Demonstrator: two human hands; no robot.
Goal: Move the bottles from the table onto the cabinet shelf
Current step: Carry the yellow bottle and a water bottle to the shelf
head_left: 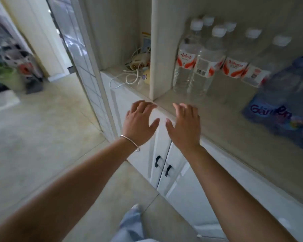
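1. The water bottles (202,67) stand upright on the cabinet shelf (222,123), clustered toward the back, each clear with a white cap and a red-and-white label.
2. Just right of them lies a blurred blue plastic-wrapped pack (279,105) on the same shelf.
3. The left hand (140,123) hovers palm-down before the shelf's front edge, fingers spread and released, holding nothing; a bracelet (130,142) circles its wrist.
4. The right hand (185,124) hovers beside it, fingers likewise loose and empty.
5. The left compartment holds tangled white cables (129,75).
6. Below are white cabinet doors (173,172) with dark handles.
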